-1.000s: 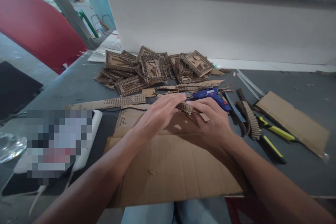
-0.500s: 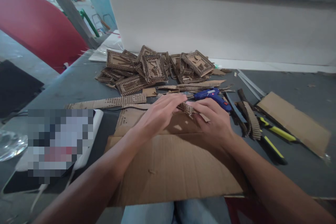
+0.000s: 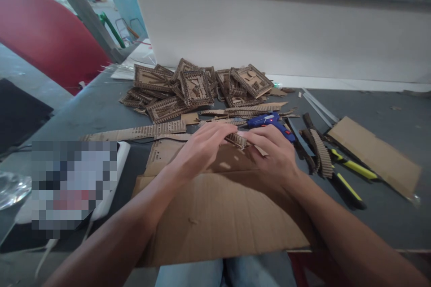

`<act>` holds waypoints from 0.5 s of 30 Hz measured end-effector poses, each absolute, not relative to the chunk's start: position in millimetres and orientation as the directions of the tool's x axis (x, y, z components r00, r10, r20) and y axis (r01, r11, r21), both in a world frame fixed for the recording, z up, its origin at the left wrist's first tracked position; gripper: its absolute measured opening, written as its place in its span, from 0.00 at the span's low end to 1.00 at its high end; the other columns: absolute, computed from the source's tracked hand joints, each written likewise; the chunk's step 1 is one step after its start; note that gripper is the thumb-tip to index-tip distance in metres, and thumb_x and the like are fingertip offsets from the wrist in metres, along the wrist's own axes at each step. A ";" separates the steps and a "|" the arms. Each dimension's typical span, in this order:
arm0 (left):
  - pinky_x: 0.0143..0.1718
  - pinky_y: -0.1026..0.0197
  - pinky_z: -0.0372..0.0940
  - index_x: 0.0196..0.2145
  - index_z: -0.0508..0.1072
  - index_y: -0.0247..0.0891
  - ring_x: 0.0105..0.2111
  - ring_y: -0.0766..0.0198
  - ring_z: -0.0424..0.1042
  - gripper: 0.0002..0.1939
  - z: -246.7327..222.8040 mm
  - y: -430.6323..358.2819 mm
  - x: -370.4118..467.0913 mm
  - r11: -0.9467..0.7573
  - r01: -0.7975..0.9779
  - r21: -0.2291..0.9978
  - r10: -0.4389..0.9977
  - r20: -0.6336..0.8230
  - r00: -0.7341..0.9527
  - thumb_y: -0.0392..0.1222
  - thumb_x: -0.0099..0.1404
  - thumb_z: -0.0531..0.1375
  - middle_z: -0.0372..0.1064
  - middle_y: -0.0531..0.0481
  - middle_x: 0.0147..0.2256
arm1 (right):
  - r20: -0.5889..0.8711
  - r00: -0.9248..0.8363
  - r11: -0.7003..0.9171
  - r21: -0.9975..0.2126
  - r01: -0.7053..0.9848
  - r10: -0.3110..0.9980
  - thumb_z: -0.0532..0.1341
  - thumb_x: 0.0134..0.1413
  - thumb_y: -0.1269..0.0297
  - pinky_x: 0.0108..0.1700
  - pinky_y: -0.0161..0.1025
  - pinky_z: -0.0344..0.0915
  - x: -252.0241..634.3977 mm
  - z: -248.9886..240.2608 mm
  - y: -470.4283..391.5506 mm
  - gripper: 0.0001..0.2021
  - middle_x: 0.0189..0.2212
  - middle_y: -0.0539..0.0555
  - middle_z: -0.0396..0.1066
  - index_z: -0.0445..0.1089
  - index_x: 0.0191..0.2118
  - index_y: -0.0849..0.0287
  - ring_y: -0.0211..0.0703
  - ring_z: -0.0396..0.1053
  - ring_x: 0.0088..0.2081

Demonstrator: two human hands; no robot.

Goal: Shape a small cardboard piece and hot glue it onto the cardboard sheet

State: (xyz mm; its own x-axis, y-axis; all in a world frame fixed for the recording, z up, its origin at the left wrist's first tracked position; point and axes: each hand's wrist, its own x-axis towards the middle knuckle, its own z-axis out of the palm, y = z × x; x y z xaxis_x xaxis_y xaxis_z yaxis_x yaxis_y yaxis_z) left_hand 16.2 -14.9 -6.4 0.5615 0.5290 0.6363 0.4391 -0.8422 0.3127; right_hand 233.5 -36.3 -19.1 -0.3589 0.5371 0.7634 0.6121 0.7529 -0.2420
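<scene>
Corrugated cardboard strip [image 3: 237,140] is being pinched between both hands over the cardboard sheet [image 3: 222,215] on the counter [image 3: 387,215]. Left hand [image 3: 198,150] is curling tighter than a second ago, fingertips now on the strip; right hand [image 3: 274,154] is holding its other end. Blue glue gun [image 3: 269,121] is lying just behind.

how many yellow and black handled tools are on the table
2, both right of the right hand: one tool lies nearer the flat cardboard piece, the other nearer the table's front edge. More may be hidden.
</scene>
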 end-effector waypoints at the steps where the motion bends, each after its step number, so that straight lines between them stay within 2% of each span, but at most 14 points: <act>1: 0.52 0.52 0.69 0.52 0.69 0.36 0.52 0.58 0.73 0.15 -6.0 -15.1 16.3 -0.842 0.439 0.313 0.529 0.634 0.564 0.28 0.71 0.51 0.75 0.42 0.49 | 0.761 -0.366 0.754 -0.236 0.613 0.536 0.59 0.62 0.75 0.39 0.42 0.69 233.9 -19.0 -36.2 0.22 0.39 0.51 0.75 0.68 0.58 0.45 0.43 0.70 0.37; 9: 0.52 0.52 0.69 0.53 0.68 0.35 0.52 0.57 0.73 0.17 -6.9 -14.8 15.5 -0.847 0.440 0.300 0.521 0.637 0.569 0.27 0.71 0.51 0.75 0.40 0.49 | 0.736 -0.379 0.741 -0.243 0.626 0.561 0.59 0.61 0.75 0.39 0.42 0.68 235.3 -22.0 -36.4 0.23 0.39 0.51 0.75 0.68 0.59 0.44 0.43 0.70 0.37; 15: 0.53 0.50 0.69 0.55 0.67 0.35 0.53 0.56 0.72 0.19 -6.5 -14.4 15.6 -0.849 0.435 0.300 0.518 0.635 0.573 0.24 0.69 0.50 0.74 0.39 0.51 | 0.744 -0.374 0.741 -0.237 0.628 0.554 0.61 0.61 0.71 0.40 0.42 0.68 235.5 -23.0 -36.8 0.21 0.40 0.52 0.75 0.68 0.59 0.47 0.44 0.70 0.37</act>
